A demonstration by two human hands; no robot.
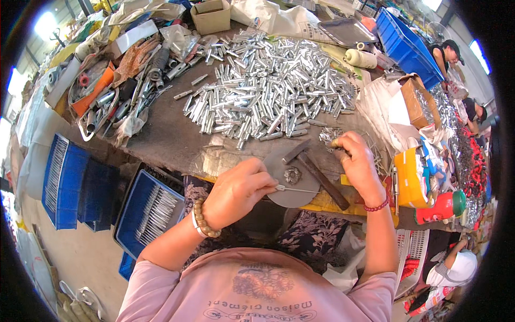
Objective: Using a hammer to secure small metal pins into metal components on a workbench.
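in the head view, a worker's left hand [244, 185] pinched the near end of a thin metal rod [300, 190] at the centre of the frame, thumb and fingers closed on it with no gap visible. the rod's long axis ran almost level, dipping slightly to the right, its tip pointing away from that grip and ending near the handle of a hammer [325, 180]. the left hand was the nearer of the two; the right hand [354, 161] stood above and to the right of the tip, well apart from it. its thumb and fingertips were only narrowly parted beside a small pile of metal pieces [329, 134], right of centre; whether they held one could not be told. a round grey plate [279, 197] lay under the rod, a knobbly metal ring [292, 175] upon it. silver tubes [268, 86] were heaped across the upper middle.
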